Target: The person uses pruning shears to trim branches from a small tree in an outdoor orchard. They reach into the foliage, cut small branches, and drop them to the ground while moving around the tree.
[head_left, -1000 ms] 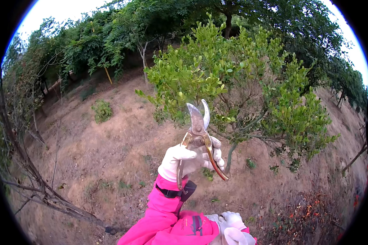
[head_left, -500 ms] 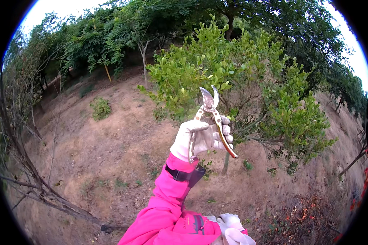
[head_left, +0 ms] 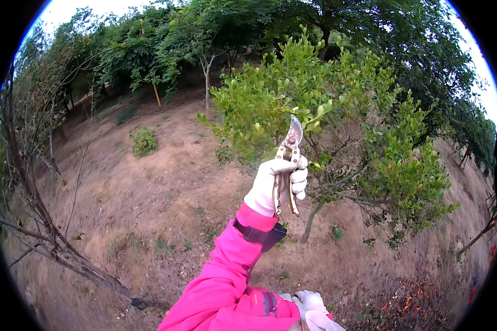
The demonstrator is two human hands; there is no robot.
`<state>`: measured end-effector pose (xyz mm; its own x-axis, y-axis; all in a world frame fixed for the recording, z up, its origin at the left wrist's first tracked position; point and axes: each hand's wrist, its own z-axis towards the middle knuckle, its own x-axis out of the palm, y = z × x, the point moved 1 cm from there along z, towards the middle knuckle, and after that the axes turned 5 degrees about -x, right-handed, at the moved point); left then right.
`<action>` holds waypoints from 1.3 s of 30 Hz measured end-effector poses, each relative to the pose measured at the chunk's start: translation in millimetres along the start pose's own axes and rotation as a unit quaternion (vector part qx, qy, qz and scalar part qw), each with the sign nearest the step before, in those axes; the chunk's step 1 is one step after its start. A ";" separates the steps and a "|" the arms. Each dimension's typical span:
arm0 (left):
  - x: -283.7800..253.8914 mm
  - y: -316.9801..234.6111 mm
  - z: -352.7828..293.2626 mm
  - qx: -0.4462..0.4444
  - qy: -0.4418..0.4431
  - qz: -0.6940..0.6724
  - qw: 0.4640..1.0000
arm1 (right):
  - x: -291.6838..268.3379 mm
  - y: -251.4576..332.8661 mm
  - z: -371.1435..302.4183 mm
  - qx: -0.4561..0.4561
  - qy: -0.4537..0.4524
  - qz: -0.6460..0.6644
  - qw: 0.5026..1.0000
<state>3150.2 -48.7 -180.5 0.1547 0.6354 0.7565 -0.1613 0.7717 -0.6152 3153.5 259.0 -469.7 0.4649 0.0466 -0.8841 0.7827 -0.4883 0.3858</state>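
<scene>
Gripping pruning shears (head_left: 291, 143) by both handles (head_left: 276, 199), the left hand (head_left: 266, 183) is closed beneath their upward-pointing blade (head_left: 295, 130).

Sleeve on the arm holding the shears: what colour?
The sleeve is bright pink with a dark strap; the head view shows it best.

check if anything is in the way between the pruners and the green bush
Nothing visible is: the pruners, held in the left hand, show their blade uncovered against the green bush. This single view can't settle whether they touch.
</scene>
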 end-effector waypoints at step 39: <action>-10.5 -70.0 -12.1 0.023 0.159 -0.103 0.982 | -6.4 -4.6 26.9 -0.043 0.049 -0.020 0.998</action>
<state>3171.6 -109.1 -148.1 0.4842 0.4474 0.7519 -0.1365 0.8875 -0.4402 3135.8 237.5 -472.9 0.4679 0.1507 -0.8709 0.8318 -0.4082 0.3762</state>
